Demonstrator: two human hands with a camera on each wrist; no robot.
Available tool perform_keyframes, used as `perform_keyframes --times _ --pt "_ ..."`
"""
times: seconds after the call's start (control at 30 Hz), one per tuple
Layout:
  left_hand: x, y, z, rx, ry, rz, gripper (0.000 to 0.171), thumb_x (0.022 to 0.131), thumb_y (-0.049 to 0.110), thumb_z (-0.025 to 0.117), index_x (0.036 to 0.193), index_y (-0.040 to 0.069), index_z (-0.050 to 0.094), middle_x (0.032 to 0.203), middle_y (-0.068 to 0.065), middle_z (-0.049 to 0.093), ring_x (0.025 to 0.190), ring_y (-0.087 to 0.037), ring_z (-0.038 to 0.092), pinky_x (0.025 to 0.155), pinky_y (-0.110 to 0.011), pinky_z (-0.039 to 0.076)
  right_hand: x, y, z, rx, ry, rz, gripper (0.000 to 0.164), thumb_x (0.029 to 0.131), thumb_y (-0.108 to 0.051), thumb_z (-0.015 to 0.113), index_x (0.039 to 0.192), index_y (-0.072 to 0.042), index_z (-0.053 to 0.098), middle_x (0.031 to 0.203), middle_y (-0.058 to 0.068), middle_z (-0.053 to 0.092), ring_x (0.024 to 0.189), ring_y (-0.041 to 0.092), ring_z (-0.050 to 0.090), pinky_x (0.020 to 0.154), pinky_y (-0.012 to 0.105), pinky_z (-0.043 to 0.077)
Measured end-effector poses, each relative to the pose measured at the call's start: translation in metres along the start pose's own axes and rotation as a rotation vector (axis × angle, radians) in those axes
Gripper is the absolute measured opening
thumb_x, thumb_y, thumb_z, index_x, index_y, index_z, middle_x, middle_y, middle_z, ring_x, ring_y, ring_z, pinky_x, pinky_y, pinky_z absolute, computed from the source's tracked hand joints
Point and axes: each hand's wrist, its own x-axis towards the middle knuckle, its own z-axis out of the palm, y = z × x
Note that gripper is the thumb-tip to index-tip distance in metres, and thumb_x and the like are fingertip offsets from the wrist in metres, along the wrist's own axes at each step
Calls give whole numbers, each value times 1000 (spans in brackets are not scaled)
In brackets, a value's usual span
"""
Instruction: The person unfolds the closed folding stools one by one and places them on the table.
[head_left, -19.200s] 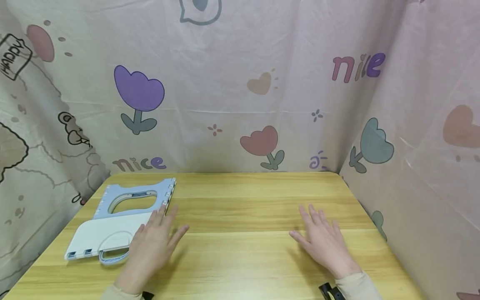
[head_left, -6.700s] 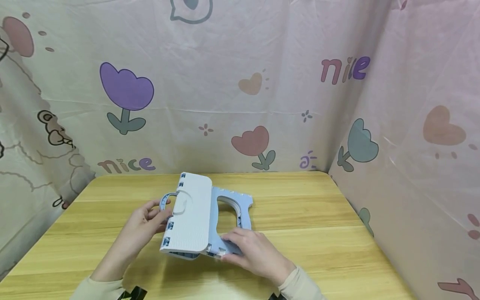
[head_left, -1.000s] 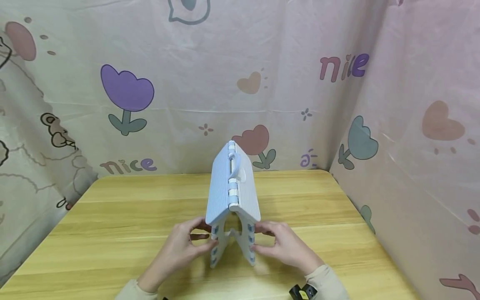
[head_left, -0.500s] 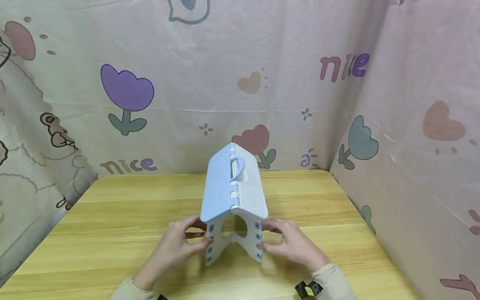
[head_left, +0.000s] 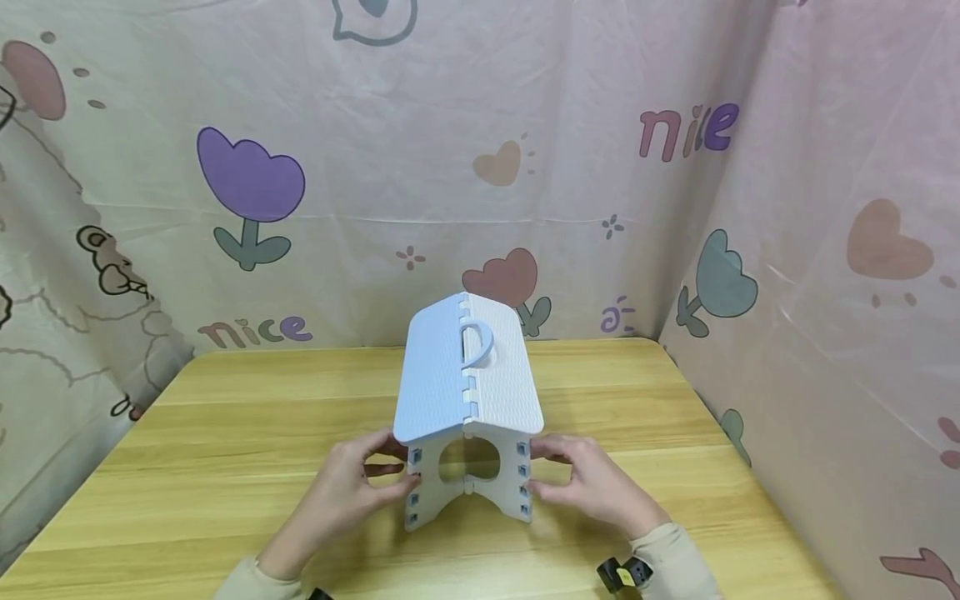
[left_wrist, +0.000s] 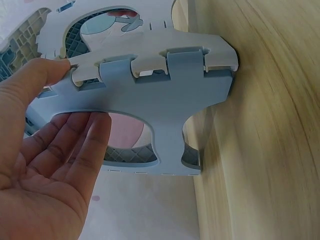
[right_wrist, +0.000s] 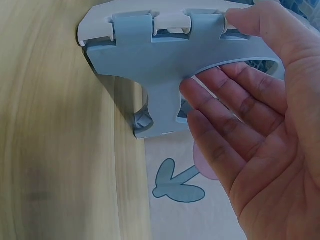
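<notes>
A folding step stool (head_left: pixel 506 379) of light blue and white plastic stands partly unfolded at the middle of the table. Its two top panels slope like a roof from a hinged ridge, where a blue loop handle (head_left: pixel 487 343) sticks up. My left hand (head_left: pixel 341 487) holds the left leg edge, thumb on the hinged corner and fingers at the side panel's cutout (left_wrist: pixel 150 95). On the opposite side my right hand (head_left: pixel 600 487) grips the right leg edge likewise, thumb on the hinge above the blue side panel (right_wrist: pixel 155 60). The front panel is bent inward at its middle hinge.
The stool's feet are on a wooden table (head_left: pixel 255 433). A printed curtain (head_left: pixel 375 167) hangs behind the table and along both sides. Each wrist carries a black camera mount, the right one (head_left: pixel 624 573) being plainer to see.
Long ago the stool lay folded at the left, hands apart from it; later both hands held it at the middle. Over the last second its legs and top panels have spread wider, hands moving apart.
</notes>
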Motion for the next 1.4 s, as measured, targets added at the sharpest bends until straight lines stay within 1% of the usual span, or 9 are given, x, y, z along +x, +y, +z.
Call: perform_keyframes --times 0.17,0.3,0.47,0.6,0.73,0.83,0.97,1.1,1.4 --pt "0 1 -1 3 -12 -1 34 85 9 89 113 6 72 106 -11 78 101 -34 80 86 -34 68 0 -1 0 0 1 3 38 94 -25 82 128 -10 75 124 1 79 118 23 75 108 49 61" --pt "-1 2 -5 10 -34 -16 34 88 19 89 115 7 72 110 -11 78 105 -36 79 89 -39 68 -1 -6 -5 -7 -12 65 43 94 -31 81 131 -10 73 130 3 78 125 28 73 111 56 58" --pt "-4 8 -22 16 -55 23 52 95 24 83 140 3 65 130 -16 76 118 -38 75 97 -37 65 -12 -8 -28 -27 41 138 56 96 -42 80 141 -10 68 141 6 73 133 33 68 114 61 54" --pt "-2 20 -44 84 -1 65 58 99 18 78 151 4 58 144 -18 69 127 -36 71 103 -31 62 -17 -8 -56 -71 128 142 54 101 -39 75 146 -10 64 146 9 70 136 37 66 114 63 52" --pt "13 34 -60 150 40 99 57 100 16 78 152 5 58 153 -18 63 137 -40 64 109 -36 57 -4 -18 -78 -117 175 81 52 103 -31 74 149 -9 62 149 12 68 139 41 63 115 65 50" --pt "33 42 -64 218 30 115 61 100 23 78 155 6 56 159 -16 57 144 -40 58 114 -46 52 16 -34 -87 -147 153 60 59 101 -34 76 153 -11 59 155 11 63 145 40 58 118 65 48" --pt "63 47 -58 318 -50 99 77 99 40 78 162 8 46 170 -13 44 156 -39 45 126 -58 40 46 -53 -91 -170 58 58 77 98 -46 78 161 -13 50 166 9 51 155 36 48 125 63 41" --pt "88 45 -47 356 -127 64 90 97 50 78 167 9 38 176 -13 31 162 -37 35 131 -59 33 73 -61 -87 -191 -51 46 93 94 -54 79 166 -9 40 174 6 37 161 29 37 131 55 35" --pt "102 42 -42 390 -164 48 98 94 55 78 167 6 36 176 -14 32 160 -36 38 130 -56 38 95 -66 -86 -252 -136 31 98 94 -59 76 166 -5 37 174 9 35 158 30 42 128 52 43"
